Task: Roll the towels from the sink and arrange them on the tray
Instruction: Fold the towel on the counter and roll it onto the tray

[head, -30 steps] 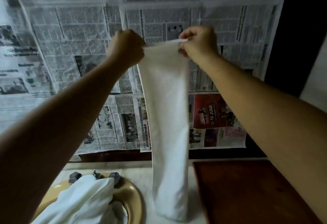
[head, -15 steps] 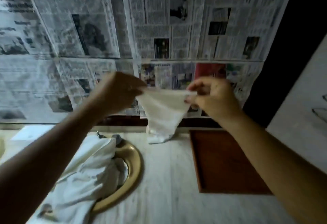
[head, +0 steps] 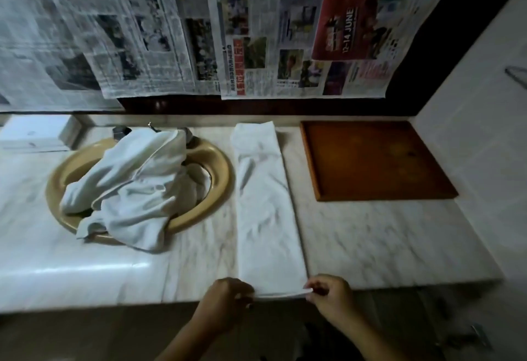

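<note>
Fingers [head: 248, 295] of the left hand [head: 228, 300] and the right hand [head: 330, 298] pinch the near end of a long, folded white towel [head: 265, 209]. It lies flat on the table [head: 385, 241], between the sink [head: 225, 172] and the tray [head: 373, 161].

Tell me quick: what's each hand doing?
Left hand: pinching the near left corner of the towel.
Right hand: pinching its near right corner.

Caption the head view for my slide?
Left hand and right hand pinch the folded towel, laid flat between sink and tray.
</note>
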